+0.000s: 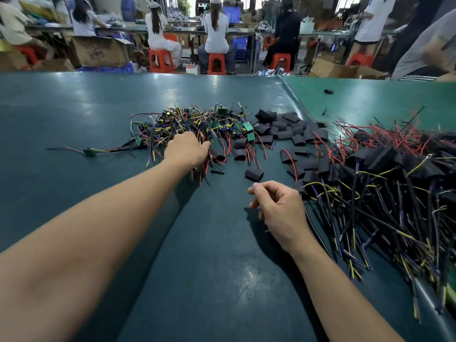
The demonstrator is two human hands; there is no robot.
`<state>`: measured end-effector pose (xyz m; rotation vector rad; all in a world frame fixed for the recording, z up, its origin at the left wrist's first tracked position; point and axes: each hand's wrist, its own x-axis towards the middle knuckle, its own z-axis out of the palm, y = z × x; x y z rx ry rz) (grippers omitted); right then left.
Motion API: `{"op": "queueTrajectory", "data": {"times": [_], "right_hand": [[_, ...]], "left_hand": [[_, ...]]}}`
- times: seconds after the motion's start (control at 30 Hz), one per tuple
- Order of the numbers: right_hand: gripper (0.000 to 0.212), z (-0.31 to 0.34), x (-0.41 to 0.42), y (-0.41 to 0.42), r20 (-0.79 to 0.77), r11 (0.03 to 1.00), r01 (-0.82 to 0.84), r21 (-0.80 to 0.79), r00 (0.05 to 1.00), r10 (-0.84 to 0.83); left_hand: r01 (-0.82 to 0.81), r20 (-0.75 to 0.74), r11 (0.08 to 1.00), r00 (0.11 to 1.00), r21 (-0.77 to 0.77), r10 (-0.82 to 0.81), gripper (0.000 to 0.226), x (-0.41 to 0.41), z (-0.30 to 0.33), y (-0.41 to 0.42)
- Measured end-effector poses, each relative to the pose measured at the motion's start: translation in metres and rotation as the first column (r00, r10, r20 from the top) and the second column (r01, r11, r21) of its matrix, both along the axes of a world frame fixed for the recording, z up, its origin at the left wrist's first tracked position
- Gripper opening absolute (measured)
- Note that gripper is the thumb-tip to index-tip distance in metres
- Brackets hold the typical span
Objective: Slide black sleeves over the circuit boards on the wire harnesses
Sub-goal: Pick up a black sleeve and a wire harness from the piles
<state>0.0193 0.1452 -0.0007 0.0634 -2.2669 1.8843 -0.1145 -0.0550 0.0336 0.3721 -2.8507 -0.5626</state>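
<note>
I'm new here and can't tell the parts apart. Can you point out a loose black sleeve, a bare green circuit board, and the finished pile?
Loose black sleeve (254, 174), head view, middle of its flat side.
Green circuit board (250, 136), head view, board face.
Finished pile (380, 156), head view, a sleeved board.

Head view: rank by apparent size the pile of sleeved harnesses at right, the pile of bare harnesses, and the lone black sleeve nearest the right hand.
1. Sleeved harness pile, though nearness inflates it.
2. Bare harness pile.
3. Lone black sleeve, clearly smallest.
</note>
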Motion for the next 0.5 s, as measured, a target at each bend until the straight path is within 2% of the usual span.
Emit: {"op": "queueTrajectory", "data": {"times": [0.07, 0.17, 0.37, 0.5], "right_hand": [[0.022, 0.000, 0.001, 0.000, 0.000, 1.000, 0.001, -0.002, 1.000, -0.001], [0.022, 0.002, 0.001, 0.003, 0.022, 0.999, 0.012, -0.038, 1.000, -0.011], [0.022, 0.002, 0.002, 0.004, 0.028, 0.999, 0.008, -0.043, 1.000, -0.007], [0.021, 0.002, 0.000, 0.003, 0.026, 1.000, 0.008, 0.005, 1.000, -0.008]], "left_hand": [[-0.030, -0.018, 0.997, 0.999, 0.074, 0.031, 0.037, -0.005, -0.001, 0.000], [-0.017, -0.091, 0.998, 0.996, 0.068, 0.023, 0.022, -0.004, -0.007, -0.002], [-0.008, -0.156, 0.992, 0.987, 0.126, 0.027, 0.026, 0.028, -0.012, -0.018], [0.004, -0.184, 0.993, 0.983, 0.117, 0.018, 0.039, 0.069, -0.009, -0.028]]}}
